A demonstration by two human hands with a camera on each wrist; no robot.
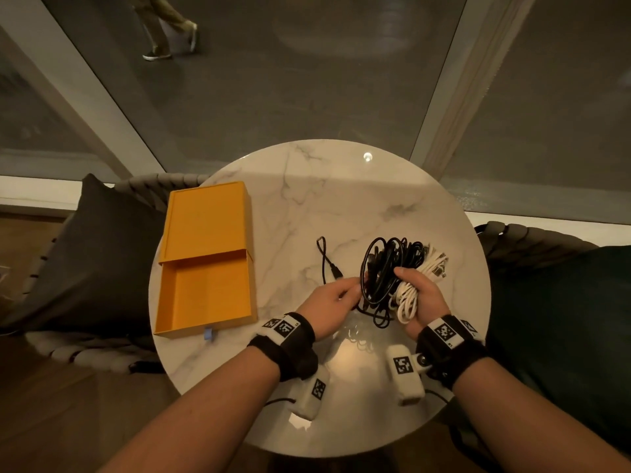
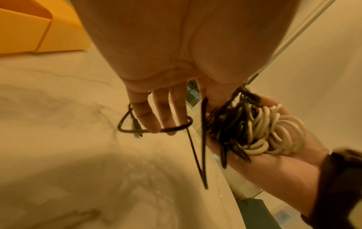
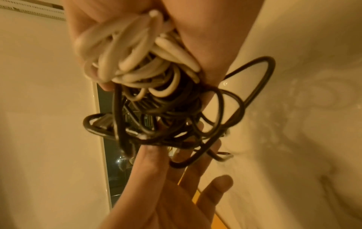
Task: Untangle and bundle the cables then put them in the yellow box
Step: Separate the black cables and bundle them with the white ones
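head | right hand [image 1: 421, 295] grip clamps cable tangle [image 1: 392, 271] | left hand [image 1: 327, 302] fingers straight, touching it

Left hand [image 2: 156, 77] fingers straight over black cable [image 2: 197, 155] (blurred), right hand [image 2: 274, 162] gripping tangle [image 2: 254, 128]

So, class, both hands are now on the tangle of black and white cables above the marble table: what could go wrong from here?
1. The right hand grips the black cables and white cable in one clump; pulling a strand with the left hand may tighten knots.
2. A loose black end trails on the table and could snag or drag.
3. The yellow box drawer overhangs the table edge; a bump might tip it.
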